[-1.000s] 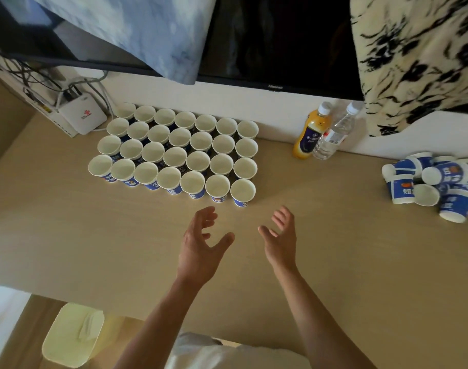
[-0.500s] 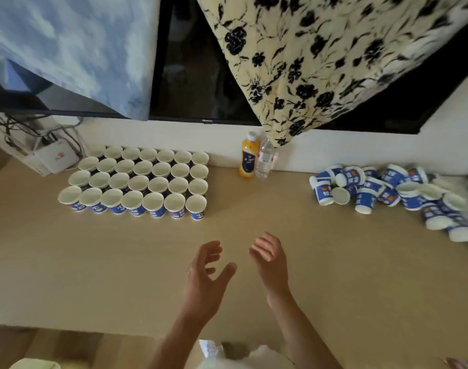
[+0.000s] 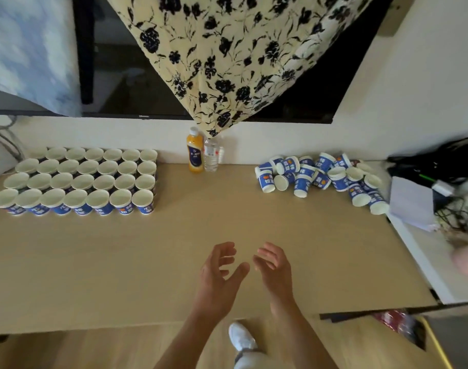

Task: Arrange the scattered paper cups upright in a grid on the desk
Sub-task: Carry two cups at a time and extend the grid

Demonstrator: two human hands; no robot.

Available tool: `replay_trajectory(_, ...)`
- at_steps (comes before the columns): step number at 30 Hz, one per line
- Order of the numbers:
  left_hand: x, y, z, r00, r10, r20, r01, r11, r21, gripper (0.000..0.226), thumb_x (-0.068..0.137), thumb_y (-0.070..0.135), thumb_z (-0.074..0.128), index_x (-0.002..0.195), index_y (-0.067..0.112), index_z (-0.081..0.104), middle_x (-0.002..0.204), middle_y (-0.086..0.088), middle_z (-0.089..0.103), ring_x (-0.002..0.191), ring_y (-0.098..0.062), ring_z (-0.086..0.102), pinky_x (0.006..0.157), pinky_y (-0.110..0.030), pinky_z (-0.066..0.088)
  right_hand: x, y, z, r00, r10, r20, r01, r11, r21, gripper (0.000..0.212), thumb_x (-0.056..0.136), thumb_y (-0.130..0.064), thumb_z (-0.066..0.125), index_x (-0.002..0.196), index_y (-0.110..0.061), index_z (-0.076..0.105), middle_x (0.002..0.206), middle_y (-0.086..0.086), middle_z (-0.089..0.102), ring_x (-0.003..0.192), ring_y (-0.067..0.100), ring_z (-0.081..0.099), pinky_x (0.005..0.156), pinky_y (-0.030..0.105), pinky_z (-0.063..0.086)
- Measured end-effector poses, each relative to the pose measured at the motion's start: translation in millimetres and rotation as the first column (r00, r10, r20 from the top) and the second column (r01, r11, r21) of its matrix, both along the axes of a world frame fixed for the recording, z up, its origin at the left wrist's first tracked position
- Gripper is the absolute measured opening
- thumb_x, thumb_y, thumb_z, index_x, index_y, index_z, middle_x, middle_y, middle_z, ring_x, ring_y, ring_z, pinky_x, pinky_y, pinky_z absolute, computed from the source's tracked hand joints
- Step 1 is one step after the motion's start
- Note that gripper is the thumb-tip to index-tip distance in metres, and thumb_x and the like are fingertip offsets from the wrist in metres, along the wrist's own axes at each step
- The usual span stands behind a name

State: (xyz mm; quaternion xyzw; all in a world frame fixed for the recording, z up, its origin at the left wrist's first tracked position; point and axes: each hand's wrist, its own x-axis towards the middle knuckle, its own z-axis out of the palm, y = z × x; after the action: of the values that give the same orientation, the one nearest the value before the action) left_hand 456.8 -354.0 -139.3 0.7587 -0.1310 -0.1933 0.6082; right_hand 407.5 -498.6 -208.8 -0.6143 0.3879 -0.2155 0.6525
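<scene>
Twenty-eight white paper cups with blue printed wraps (image 3: pixel 81 179) stand upright, rims up, in a tight block of four rows by seven on the left part of the pale wood-grain counter (image 3: pixel 174 235), neighbouring rims touching or nearly so. Well apart from them, at the far right against the wall, a loose heap of the same tapered paper cups (image 3: pixel 318 174) lies jumbled: most are on their sides, some are upside down with the blue wrap showing, and a few show their open white mouths. Between the two groups, by the wall, a slim plastic bottle of orange drink with a white cap (image 3: pixel 195 153) stands just beside a clear ribbed plastic water bottle (image 3: pixel 211 155). Above these a soft cream cloth with black flower print (image 3: pixel 240 62) drapes over a glossy black flat screen (image 3: pixel 134 75). The left hand (image 3: pixel 216 272) and right hand (image 3: pixel 275 270) hang over the counter's bare near middle, palms turned toward each other, close but apart. Their fingers (image 3: pixel 224 249) are loosely curled and spread, gripping nothing.
</scene>
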Motion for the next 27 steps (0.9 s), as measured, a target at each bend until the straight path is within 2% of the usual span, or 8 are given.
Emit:
replay_trajectory(3, 3, -32, 1, 1.0, 0.0, -0.009, 0.0, 1.0, 0.026, 0.037, 0.084, 0.019, 0.08, 0.114, 0.029, 0.06, 0.113, 0.011, 0.068, 0.099, -0.002, 0.066, 0.087, -0.038, 0.058, 3, -35, -7, 1.0, -0.015, -0.027, 0.015, 1.0, 0.027, 0.044, 0.086, 0.0, 0.075, 0.124, -0.009, 0.056, 0.112, 0.014, 0.068, 0.106, 0.028, 0.067, 0.095, 0.042, 0.056)
replay_trajectory(5, 8, -53, 3, 1.0, 0.012, -0.016, -0.011, 0.999, 0.037, 0.036, 0.084, 0.019, 0.08, 0.113, 0.029, 0.061, 0.112, 0.012, 0.069, 0.097, 0.001, 0.066, 0.086, -0.038, 0.058, 11, -61, -11, 0.998, -0.02, -0.053, 0.022, 0.999, 0.032, 0.047, 0.087, -0.002, 0.075, 0.128, -0.008, 0.054, 0.111, 0.014, 0.067, 0.105, 0.03, 0.067, 0.096, 0.048, 0.055)
replay_trajectory(10, 23, -116, 1, 0.997, 0.069, -0.038, -0.067, 0.996, 0.057, 0.034, 0.085, 0.016, 0.079, 0.113, 0.028, 0.062, 0.109, 0.01, 0.07, 0.098, -0.006, 0.068, 0.085, -0.035, 0.059, 47, -159, -15, 0.993, -0.036, -0.11, 0.037, 0.999, 0.014, 0.05, 0.086, -0.003, 0.074, 0.131, -0.006, 0.052, 0.103, 0.009, 0.066, 0.083, 0.014, 0.065, 0.086, 0.043, 0.055)
replay_trajectory(14, 31, -162, -8, 0.992, 0.112, -0.054, -0.107, 0.991, 0.082, 0.033, 0.086, 0.015, 0.077, 0.114, 0.026, 0.063, 0.109, 0.008, 0.07, 0.095, -0.002, 0.068, 0.076, -0.02, 0.055, 95, -248, -18, 0.98, 0.015, -0.196, -0.03, 0.997, -0.074, 0.053, 0.081, -0.019, 0.074, 0.13, -0.013, 0.054, 0.098, 0.007, 0.07, 0.09, 0.024, 0.068, 0.089, 0.047, 0.057)
replay_trajectory(19, 29, -206, -19, 0.981, 0.177, -0.075, -0.169, 0.981, 0.095, 0.031, 0.086, 0.015, 0.076, 0.113, 0.025, 0.064, 0.106, 0.008, 0.072, 0.094, -0.001, 0.069, 0.074, -0.018, 0.055, 164, -333, -15, 0.94, 0.142, -0.309, -0.2, 0.966, -0.164, 0.05, 0.079, -0.029, 0.072, 0.122, -0.02, 0.047, 0.104, 0.003, 0.063, 0.089, 0.021, 0.062, 0.071, 0.03, 0.048)
replay_trajectory(20, 27, -214, -22, 0.979, 0.185, -0.081, -0.177, 0.979, 0.104, 0.031, 0.086, 0.016, 0.076, 0.112, 0.026, 0.064, 0.105, 0.008, 0.072, 0.093, -0.001, 0.069, 0.075, -0.019, 0.055, 177, -346, -17, 0.924, 0.162, -0.348, -0.234, 0.956, -0.178, 0.054, 0.082, -0.028, 0.071, 0.129, -0.019, 0.046, 0.11, 0.002, 0.061, 0.093, 0.021, 0.06, 0.073, 0.03, 0.047)
replay_trajectory(24, 23, -234, -22, 0.976, 0.188, -0.108, -0.175, 0.978, 0.116, 0.028, 0.086, 0.021, 0.078, 0.109, 0.029, 0.064, 0.103, 0.012, 0.072, 0.094, -0.003, 0.069, 0.08, -0.028, 0.057, 210, -379, -32, 0.864, 0.222, -0.452, -0.323, 0.933, -0.16, 0.072, 0.09, -0.027, 0.07, 0.152, -0.014, 0.034, 0.149, 0.007, 0.048, 0.132, 0.029, 0.051, 0.107, 0.044, 0.045)
replay_trajectory(27, 25, -244, -23, 0.973, 0.204, -0.11, -0.186, 0.971, 0.15, 0.029, 0.087, 0.016, 0.077, 0.109, 0.029, 0.064, 0.103, 0.013, 0.071, 0.094, -0.001, 0.068, 0.081, -0.029, 0.057, 222, -387, -44, 0.841, 0.22, -0.495, -0.335, 0.929, -0.155, 0.073, 0.09, -0.03, 0.07, 0.151, -0.011, 0.036, 0.15, 0.011, 0.048, 0.129, 0.032, 0.056, 0.106, 0.047, 0.047)
